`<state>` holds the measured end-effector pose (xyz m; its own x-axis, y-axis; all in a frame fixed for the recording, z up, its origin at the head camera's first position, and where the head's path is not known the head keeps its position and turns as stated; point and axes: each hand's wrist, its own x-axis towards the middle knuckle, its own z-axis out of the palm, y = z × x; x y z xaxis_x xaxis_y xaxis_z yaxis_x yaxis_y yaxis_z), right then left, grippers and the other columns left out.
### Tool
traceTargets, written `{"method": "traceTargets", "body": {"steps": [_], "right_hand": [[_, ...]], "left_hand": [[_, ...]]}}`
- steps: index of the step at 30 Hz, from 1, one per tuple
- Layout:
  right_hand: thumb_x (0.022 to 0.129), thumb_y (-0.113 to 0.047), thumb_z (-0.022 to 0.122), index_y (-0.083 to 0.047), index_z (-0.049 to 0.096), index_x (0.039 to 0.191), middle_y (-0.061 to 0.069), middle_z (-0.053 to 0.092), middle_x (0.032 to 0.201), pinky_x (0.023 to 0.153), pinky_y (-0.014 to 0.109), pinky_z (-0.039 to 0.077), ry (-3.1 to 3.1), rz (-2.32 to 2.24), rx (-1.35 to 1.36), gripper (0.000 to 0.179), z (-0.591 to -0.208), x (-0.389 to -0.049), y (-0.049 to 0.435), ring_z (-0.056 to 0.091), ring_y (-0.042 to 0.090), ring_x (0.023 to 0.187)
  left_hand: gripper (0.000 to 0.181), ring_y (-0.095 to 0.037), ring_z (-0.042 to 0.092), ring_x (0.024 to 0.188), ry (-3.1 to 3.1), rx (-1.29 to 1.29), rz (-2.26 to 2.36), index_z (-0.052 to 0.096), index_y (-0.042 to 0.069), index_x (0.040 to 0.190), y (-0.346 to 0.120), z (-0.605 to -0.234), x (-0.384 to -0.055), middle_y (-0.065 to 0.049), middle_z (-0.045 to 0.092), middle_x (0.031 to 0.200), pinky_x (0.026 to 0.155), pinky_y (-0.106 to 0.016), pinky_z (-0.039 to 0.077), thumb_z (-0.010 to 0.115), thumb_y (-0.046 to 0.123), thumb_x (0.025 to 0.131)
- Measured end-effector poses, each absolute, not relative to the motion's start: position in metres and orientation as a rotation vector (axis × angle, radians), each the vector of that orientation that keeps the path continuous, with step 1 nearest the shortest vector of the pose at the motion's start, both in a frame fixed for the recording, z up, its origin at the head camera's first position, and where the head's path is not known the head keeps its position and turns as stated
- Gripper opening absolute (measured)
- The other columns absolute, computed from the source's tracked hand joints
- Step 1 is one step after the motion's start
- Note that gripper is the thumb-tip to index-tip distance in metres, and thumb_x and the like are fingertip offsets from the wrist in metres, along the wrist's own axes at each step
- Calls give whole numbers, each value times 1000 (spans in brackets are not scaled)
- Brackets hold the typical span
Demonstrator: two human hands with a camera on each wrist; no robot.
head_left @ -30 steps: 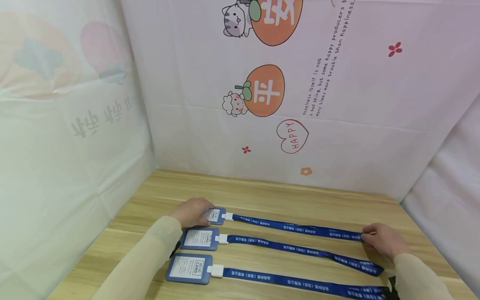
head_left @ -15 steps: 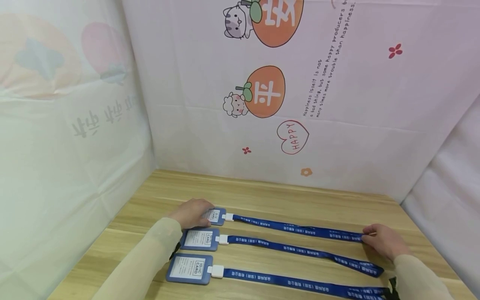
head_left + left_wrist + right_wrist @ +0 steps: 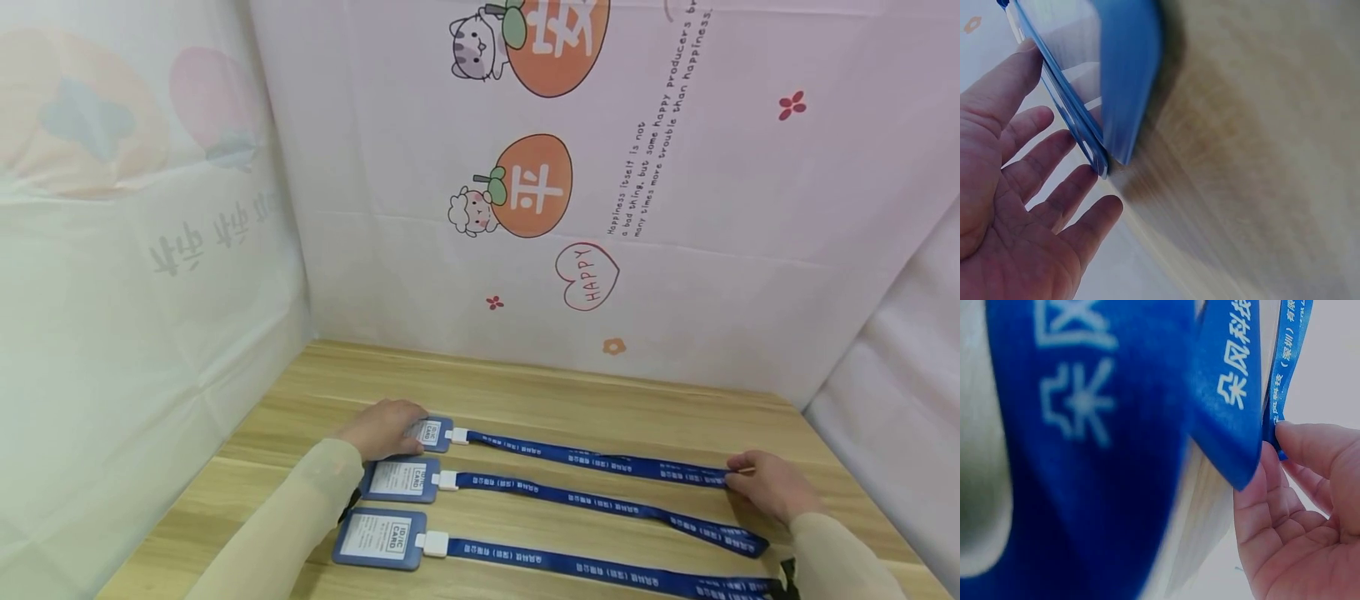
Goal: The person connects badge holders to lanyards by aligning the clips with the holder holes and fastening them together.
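Three blue ID badge holders on navy lanyards lie side by side on the wooden table. At the far one, my left hand [image 3: 384,429] grips the outer end of the badge holder [image 3: 433,434] between thumb and fingers. Its thumb [image 3: 1007,84] lies along the holder's edge in the left wrist view. My right hand [image 3: 776,485] pinches the looped end of that badge's lanyard [image 3: 600,462], which runs nearly straight between both hands. Nearer to me are the middle badge holder [image 3: 401,480] and the front badge holder [image 3: 380,539], their lanyards stretched rightward.
The wooden table [image 3: 525,392] meets a white printed cloth [image 3: 390,275] at the back. More white cloth hangs at the left and right sides. The middle lanyard [image 3: 600,502] and front lanyard [image 3: 562,562] run close beside the far one.
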<state>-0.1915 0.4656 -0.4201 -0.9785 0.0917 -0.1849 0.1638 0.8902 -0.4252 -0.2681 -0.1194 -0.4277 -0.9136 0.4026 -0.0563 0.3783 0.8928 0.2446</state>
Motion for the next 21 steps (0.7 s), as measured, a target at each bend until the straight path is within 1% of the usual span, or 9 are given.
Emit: {"method": "traceTargets", "body": {"steps": [6, 8, 10, 11, 13, 14, 17, 20, 21], "right_hand": [[97, -17, 65, 19, 57, 127, 38, 66, 119, 72, 39, 61, 2897, -704, 167, 47, -419, -192, 471, 72, 23, 85], [99, -19, 64, 19, 56, 128, 36, 68, 116, 70, 37, 60, 2896, -697, 166, 49, -418, -191, 473, 71, 21, 83], [100, -22, 62, 19, 54, 131, 29, 71, 108, 69, 37, 58, 2894, -691, 161, 52, -415, -191, 474, 69, 19, 79], [101, -23, 60, 20, 53, 132, 27, 72, 106, 68, 36, 58, 2893, -695, 159, 53, -413, -191, 475, 68, 19, 79], [103, -26, 57, 20, 51, 133, 29, 71, 107, 68, 36, 58, 2905, -707, 138, 55, -407, -191, 474, 68, 19, 79], [105, -28, 56, 20, 51, 134, 31, 70, 109, 70, 39, 58, 2920, -697, 121, 57, -404, -192, 473, 69, 21, 82], [108, -36, 52, 19, 51, 135, 40, 62, 124, 79, 51, 60, 2978, -650, 65, 61, -392, -194, 467, 70, 39, 96], [109, -46, 46, 16, 51, 139, 42, 57, 132, 87, 63, 55, 3042, -581, 19, 69, -379, -195, 454, 62, 54, 113], [110, -48, 44, 15, 49, 141, 42, 56, 135, 89, 65, 54, 3059, -566, 1, 70, -375, -195, 447, 58, 58, 118]], "left_hand": [[62, -33, 54, 140, 2971, 556, 410, 58, 15, 148, -119, -428, -270, -9, 61, 148, 118, -53, 43, 77, 39, 95], [63, -34, 52, 142, 2984, 541, 442, 55, 13, 150, -119, -427, -270, -10, 59, 151, 119, -54, 42, 75, 39, 96], [65, -34, 50, 144, 3007, 544, 451, 52, 12, 153, -118, -425, -269, -11, 56, 153, 120, -53, 40, 73, 40, 98], [65, -34, 50, 144, 3023, 554, 444, 51, 12, 153, -118, -424, -268, -11, 55, 154, 121, -53, 40, 71, 41, 99], [67, -35, 49, 145, 3060, 586, 428, 50, 10, 154, -117, -420, -266, -13, 54, 155, 121, -53, 40, 70, 43, 100], [68, -36, 49, 145, 3079, 600, 415, 49, 9, 155, -117, -418, -265, -14, 53, 156, 121, -53, 40, 69, 44, 100], [74, -39, 47, 146, 3125, 610, 377, 44, 7, 157, -113, -411, -260, -18, 48, 159, 121, -55, 39, 66, 50, 100], [81, -40, 42, 148, 3155, 600, 357, 39, 7, 160, -109, -404, -255, -19, 42, 163, 122, -57, 36, 64, 54, 100], [82, -41, 41, 149, 3161, 591, 356, 38, 7, 161, -107, -402, -254, -19, 40, 164, 123, -57, 35, 63, 56, 99]]}}
